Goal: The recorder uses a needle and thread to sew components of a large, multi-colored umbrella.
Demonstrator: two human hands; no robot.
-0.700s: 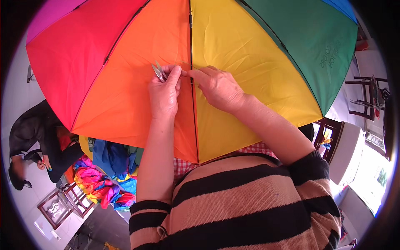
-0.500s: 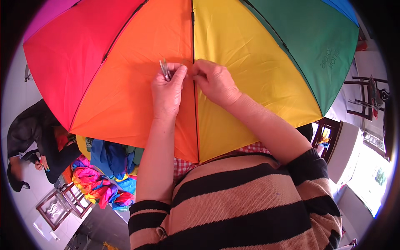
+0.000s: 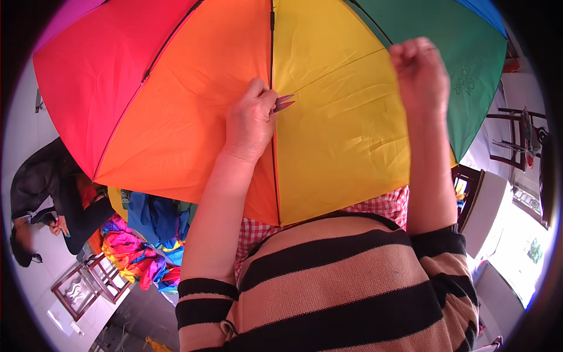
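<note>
— Umbrella (image 3: 176, 105), open, panels red, orange, yellow, green, spread right before the chest. What holds it?

— Left hand (image 3: 251, 123), fingers closed on small snips (image 3: 284, 103) at the seam; right hand (image 3: 421, 73) fisted, contents hidden. Top edge is cut off.

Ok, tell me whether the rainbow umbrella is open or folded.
Open. The umbrella's coloured panels are spread taut between the ribs, filling the view above the left hand, which holds small snips at a seam.

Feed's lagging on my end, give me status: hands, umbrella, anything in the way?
Left hand gripping small metal snips at the orange-yellow seam of the open rainbow fabric umbrella. Right hand raised, fisted, over the yellow-green panels. Nothing between hands and canopy.
</note>
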